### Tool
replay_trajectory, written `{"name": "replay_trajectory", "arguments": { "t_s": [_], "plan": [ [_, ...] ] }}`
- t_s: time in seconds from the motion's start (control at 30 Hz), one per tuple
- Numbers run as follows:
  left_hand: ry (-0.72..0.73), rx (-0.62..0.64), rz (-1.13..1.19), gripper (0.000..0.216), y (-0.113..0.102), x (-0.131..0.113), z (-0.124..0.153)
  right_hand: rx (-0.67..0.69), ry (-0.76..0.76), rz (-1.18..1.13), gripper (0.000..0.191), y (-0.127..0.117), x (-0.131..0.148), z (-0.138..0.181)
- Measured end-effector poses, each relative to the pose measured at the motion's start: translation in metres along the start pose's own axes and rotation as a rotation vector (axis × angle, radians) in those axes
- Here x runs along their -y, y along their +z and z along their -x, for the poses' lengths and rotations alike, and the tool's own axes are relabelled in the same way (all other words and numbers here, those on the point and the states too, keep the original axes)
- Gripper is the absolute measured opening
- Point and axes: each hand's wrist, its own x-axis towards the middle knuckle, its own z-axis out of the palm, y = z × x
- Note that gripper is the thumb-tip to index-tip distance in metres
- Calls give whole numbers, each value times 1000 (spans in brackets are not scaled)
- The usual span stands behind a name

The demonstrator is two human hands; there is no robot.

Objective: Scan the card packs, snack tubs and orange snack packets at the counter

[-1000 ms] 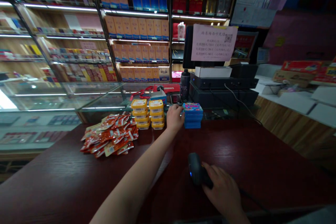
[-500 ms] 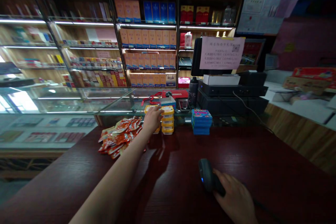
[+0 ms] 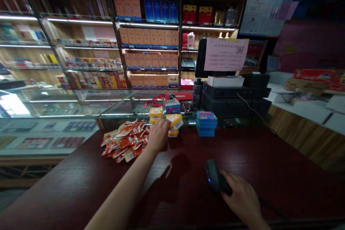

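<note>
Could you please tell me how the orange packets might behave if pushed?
The orange packets look crinkled, so they would probably flex rather than stay stiff. Their glossy surfaces may be slippery. They overlap in a loose heap, so some might slide.

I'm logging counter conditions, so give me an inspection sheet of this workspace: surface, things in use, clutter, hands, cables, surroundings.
Surface: dark, glossy counter.
Things: yellow tub, tilted; scanner; orange packets, heaped; blue packs, stacked.
Clutter: bottle, red box, small open box, all towards the back.
Hands: left hand at the tub, grip partly hidden; right hand holding the scanner.
Cables: dark cable near the right wrist; pale cable beside a black box.
Surroundings: orange boxes on shelves; pink sign.
</note>
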Motion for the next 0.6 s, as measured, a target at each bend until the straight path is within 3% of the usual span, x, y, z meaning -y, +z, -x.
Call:
{"name": "replay_trajectory", "arguments": {
  "t_s": [0.17, 0.23, 0.33, 0.6],
  "plan": [
    [-58, 53, 134, 19, 31, -15, 66, 105, 140, -184, 52, -19, 13, -15],
    [-94, 74, 180, 18, 41, -17, 81, 186, 196, -285, 36, -28, 21, -23],
    [-145, 86, 229, 16, 47, -20, 92, 258, 155, -525, 30, -34, 36, -31],
    [-269, 84, 299, 9, 44, -23, 98, 181, 229, -840, 39, -24, 72, -28]
  ]
}}
